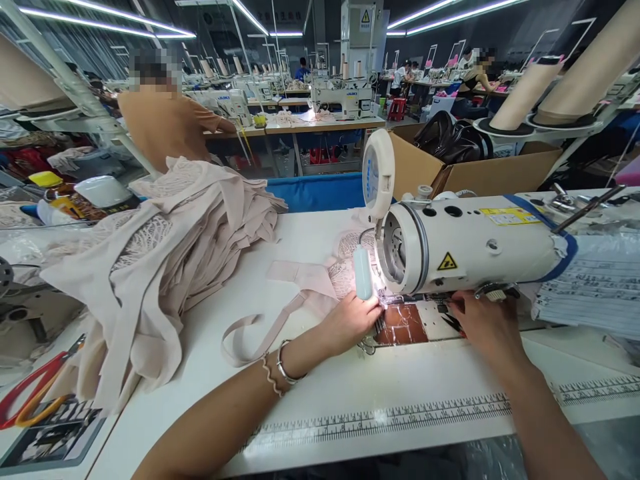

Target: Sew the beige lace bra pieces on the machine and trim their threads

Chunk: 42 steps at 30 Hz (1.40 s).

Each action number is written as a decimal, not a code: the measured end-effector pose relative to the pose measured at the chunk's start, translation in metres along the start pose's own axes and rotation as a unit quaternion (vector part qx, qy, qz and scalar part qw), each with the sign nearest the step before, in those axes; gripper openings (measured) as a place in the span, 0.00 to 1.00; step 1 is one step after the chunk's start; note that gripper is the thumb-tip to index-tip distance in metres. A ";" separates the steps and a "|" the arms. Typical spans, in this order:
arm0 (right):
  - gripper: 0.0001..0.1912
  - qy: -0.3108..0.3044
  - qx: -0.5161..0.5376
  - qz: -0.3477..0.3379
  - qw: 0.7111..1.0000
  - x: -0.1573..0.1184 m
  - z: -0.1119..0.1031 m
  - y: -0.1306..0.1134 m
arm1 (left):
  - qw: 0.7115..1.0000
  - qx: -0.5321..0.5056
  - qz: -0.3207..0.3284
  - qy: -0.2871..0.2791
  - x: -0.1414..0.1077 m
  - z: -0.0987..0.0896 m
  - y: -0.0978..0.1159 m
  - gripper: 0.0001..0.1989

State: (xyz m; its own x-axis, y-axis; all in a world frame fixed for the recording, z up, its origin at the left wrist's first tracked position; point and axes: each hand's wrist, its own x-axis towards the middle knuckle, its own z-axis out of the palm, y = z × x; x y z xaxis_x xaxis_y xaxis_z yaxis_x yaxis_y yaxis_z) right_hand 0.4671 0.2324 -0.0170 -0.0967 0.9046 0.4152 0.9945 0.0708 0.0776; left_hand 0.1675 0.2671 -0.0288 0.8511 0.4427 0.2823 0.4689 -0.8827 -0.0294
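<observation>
A white sewing machine (pixel 470 247) lies across the table, its round end cover (pixel 379 175) swung open and a lamp (pixel 363 272) lit at the needle area. My left hand (pixel 353 321) is beside the needle, fingers bent together at the edge of beige lace fabric (pixel 345 277); what they pinch is too small to make out. Under the machine arm, my right hand (pixel 487 327) has its fingers curled by small dark blades or tips, partly hidden by the arm. A beige strap (pixel 280 327) trails from the fabric onto the white table.
Beige garment pieces (pixel 200 227) are heaped at the left, near red and orange scissors (pixel 37 393). A printed ruler (pixel 390 420) runs along the front edge. Behind stand a cardboard box (pixel 495 177) and a person (pixel 165 120) in a brown top. Papers (pixel 595 287) lie right.
</observation>
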 end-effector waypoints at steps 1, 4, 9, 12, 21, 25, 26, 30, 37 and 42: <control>0.17 0.016 -0.012 -0.010 1.000 -0.001 -0.004 0.000 | 1.000 0.002 -0.001 -0.006 0.000 0.001 0.000 0.11; 0.16 0.065 -0.022 -0.046 0.997 -0.012 -0.015 0.000 | 1.000 0.008 -0.006 -0.019 -0.001 0.005 0.000 0.11; 0.12 0.057 0.127 -0.088 0.986 -0.041 -0.017 -0.025 | 1.000 0.014 -0.003 -0.008 0.000 0.005 0.000 0.10; 0.10 0.009 0.186 -0.101 0.977 -0.050 -0.008 -0.053 | 1.000 0.015 -0.001 0.003 0.000 0.003 0.001 0.09; 0.16 0.081 0.109 -0.149 0.979 -0.037 0.001 -0.080 | 1.000 0.010 -0.001 0.008 0.000 0.005 0.000 0.09; 0.17 0.117 0.085 -0.165 0.976 -0.038 -0.003 -0.087 | 1.000 0.006 -0.003 0.011 0.000 0.006 -0.001 0.10; 0.17 0.124 0.078 -0.168 0.975 -0.038 -0.004 -0.088 | 1.000 0.004 -0.004 0.010 0.000 0.006 -0.001 0.10; 0.17 0.146 0.060 -0.175 0.972 -0.038 -0.007 -0.091 | 1.000 0.001 -0.008 0.010 0.000 0.005 -0.003 0.09; 0.16 0.140 0.076 -0.171 0.972 -0.040 -0.002 -0.089 | 1.000 0.006 -0.010 0.011 -0.001 0.005 -0.004 0.09; 0.13 0.113 0.116 -0.146 0.976 -0.044 0.002 -0.086 | 1.000 -0.001 -0.015 0.016 0.001 0.003 -0.004 0.09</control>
State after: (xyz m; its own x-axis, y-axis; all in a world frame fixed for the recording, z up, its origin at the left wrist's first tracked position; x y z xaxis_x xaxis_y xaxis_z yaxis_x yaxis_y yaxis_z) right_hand 0.3857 0.1873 -0.0443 -0.3576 0.7174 0.5979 0.9034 0.4280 0.0269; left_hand 0.1668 0.2719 -0.0312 0.8289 0.4636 0.3130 0.4934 -0.8696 -0.0187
